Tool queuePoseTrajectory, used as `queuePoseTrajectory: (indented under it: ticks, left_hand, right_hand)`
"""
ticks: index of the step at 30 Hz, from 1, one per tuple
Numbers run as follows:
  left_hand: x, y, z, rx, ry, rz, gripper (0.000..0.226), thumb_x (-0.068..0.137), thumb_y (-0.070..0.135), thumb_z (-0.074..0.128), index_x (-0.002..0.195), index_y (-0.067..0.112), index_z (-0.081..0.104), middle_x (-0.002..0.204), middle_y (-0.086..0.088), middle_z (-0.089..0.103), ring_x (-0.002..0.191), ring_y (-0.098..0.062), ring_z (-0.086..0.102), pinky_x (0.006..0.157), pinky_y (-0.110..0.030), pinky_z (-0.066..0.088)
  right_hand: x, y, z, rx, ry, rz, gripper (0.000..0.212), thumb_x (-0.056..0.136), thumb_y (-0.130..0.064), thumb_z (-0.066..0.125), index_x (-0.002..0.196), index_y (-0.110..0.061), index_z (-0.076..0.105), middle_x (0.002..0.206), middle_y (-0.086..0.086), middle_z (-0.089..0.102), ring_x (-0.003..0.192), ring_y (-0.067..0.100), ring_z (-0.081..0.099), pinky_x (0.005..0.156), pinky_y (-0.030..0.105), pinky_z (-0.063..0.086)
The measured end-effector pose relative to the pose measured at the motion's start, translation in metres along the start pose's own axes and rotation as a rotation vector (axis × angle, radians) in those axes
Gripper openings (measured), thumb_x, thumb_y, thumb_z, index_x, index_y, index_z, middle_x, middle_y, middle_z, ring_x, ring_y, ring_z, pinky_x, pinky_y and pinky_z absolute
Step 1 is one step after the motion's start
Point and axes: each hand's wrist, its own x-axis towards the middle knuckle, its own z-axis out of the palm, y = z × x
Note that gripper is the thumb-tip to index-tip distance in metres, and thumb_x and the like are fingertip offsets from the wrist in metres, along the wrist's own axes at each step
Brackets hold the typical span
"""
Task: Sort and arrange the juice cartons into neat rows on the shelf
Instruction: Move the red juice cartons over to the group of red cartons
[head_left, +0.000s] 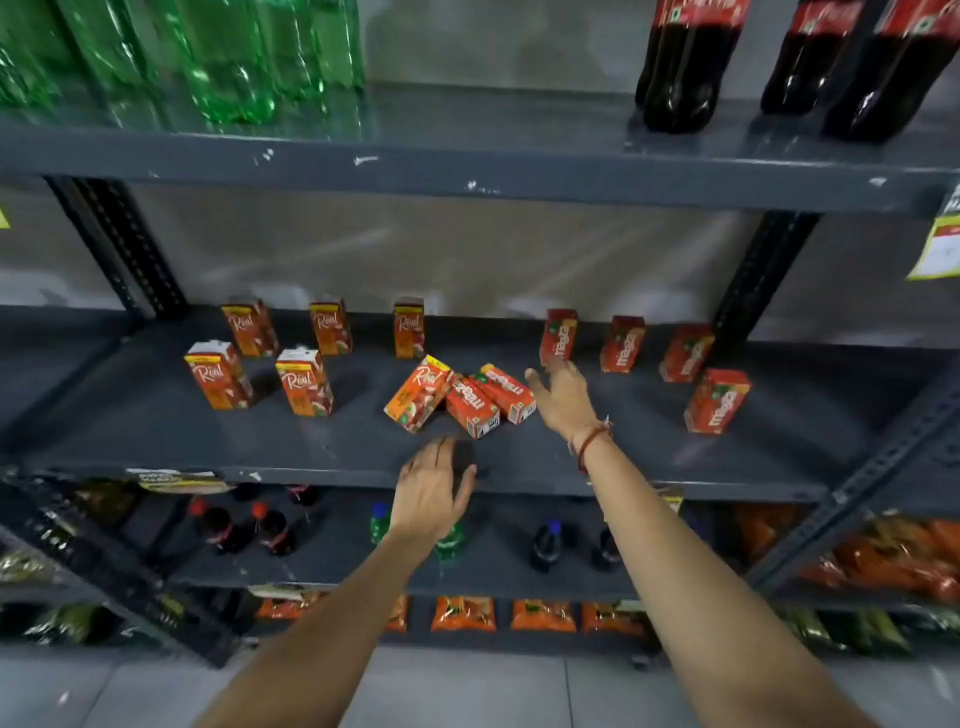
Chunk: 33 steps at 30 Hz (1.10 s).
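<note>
Orange "Real" cartons (218, 375) stand in two rows on the left of the grey shelf (363, 452). Red "Maaza" cartons (622, 344) stand on the right, with one (717, 401) nearer the front. In the middle lies a heap: one Real carton (418, 400) and two Maaza cartons (471, 407), (509, 393), all tipped over. My right hand (563, 402) is open just right of the heap, its fingers close to a standing Maaza carton (559, 336). Open too, my left hand (431, 491) hovers at the shelf's front edge below the heap, holding nothing.
Green bottles (218, 57) and dark cola bottles (685, 62) stand on the shelf above. Small soda bottles (270, 527) sit on the shelf below, orange packets (463, 613) lower still. Black slotted uprights (124, 249) frame the bay. A yellow price tag (940, 249) hangs at right.
</note>
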Motion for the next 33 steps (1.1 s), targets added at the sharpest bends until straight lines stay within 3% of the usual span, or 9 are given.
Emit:
queuePoseTrajectory:
  ticks: [5,9,13,17,23,26,33]
  left_hand:
    - [0.014,0.0,0.018,0.146,-0.128,-0.039,0.078,0.091,0.059,0.029,0.143,0.002,0.022,0.152,-0.015,0.027,0.141,-0.026,0.021,0.115,-0.041,0.016]
    - [0.02,-0.004,0.025,0.228,-0.174,-0.009,0.092,0.084,0.07,0.016,0.145,0.002,0.014,0.156,-0.013,0.017,0.144,-0.025,0.01,0.116,-0.042,0.008]
    - [0.02,-0.008,0.027,0.24,-0.15,0.025,0.093,0.082,0.071,0.015,0.144,0.002,0.019,0.155,-0.014,0.021,0.143,-0.025,0.015,0.116,-0.041,0.01]
    - [0.02,-0.007,0.028,0.226,-0.118,0.031,0.09,0.084,0.07,0.022,0.142,0.001,0.028,0.151,-0.017,0.03,0.14,-0.028,0.024,0.114,-0.044,0.018]
    - [0.02,-0.006,0.029,0.228,-0.091,0.022,0.088,0.084,0.068,0.028,0.136,-0.001,0.039,0.143,-0.018,0.043,0.134,-0.029,0.037,0.11,-0.045,0.029]
    - [0.02,-0.005,0.029,0.235,-0.09,0.02,0.088,0.083,0.069,0.024,0.135,-0.001,0.04,0.142,-0.017,0.044,0.134,-0.029,0.038,0.109,-0.045,0.03]
    - [0.02,-0.005,0.029,0.235,-0.074,0.026,0.089,0.083,0.069,0.024,0.136,0.0,0.039,0.144,-0.017,0.042,0.135,-0.029,0.036,0.11,-0.045,0.029]
  right_hand:
    - [0.032,0.004,0.012,-0.074,-0.321,0.2,0.062,0.096,-0.034,0.046,0.144,0.001,0.026,0.15,0.021,0.034,0.137,0.034,0.036,0.111,0.037,0.032]
    - [0.049,0.014,0.023,-0.192,-0.439,0.249,0.055,0.092,-0.024,0.054,0.138,0.0,0.036,0.144,0.019,0.043,0.13,0.033,0.044,0.105,0.038,0.038]
    - [0.063,0.028,0.026,-0.175,-0.486,0.303,0.057,0.078,-0.028,0.072,0.124,-0.001,0.051,0.125,0.017,0.058,0.104,0.027,0.057,0.089,0.036,0.049]
    - [0.073,0.033,0.028,0.0,-0.546,0.41,0.063,0.069,-0.023,0.081,0.121,-0.005,0.05,0.127,0.012,0.057,0.116,0.025,0.056,0.101,0.039,0.049]
    - [0.076,0.035,0.033,0.228,-0.689,0.555,0.034,0.072,-0.007,0.078,0.1,-0.01,0.059,0.116,0.007,0.063,0.107,0.017,0.059,0.095,0.026,0.049]
    - [0.066,0.036,0.031,0.368,-0.662,0.571,0.048,0.074,0.001,0.074,0.118,-0.001,0.056,0.111,0.009,0.065,0.102,0.019,0.062,0.088,0.026,0.051]
    - [0.02,0.05,0.03,0.728,-0.404,0.477,0.066,0.076,0.014,0.066,0.134,0.005,0.035,0.135,0.022,0.053,0.123,0.028,0.054,0.093,0.028,0.047]
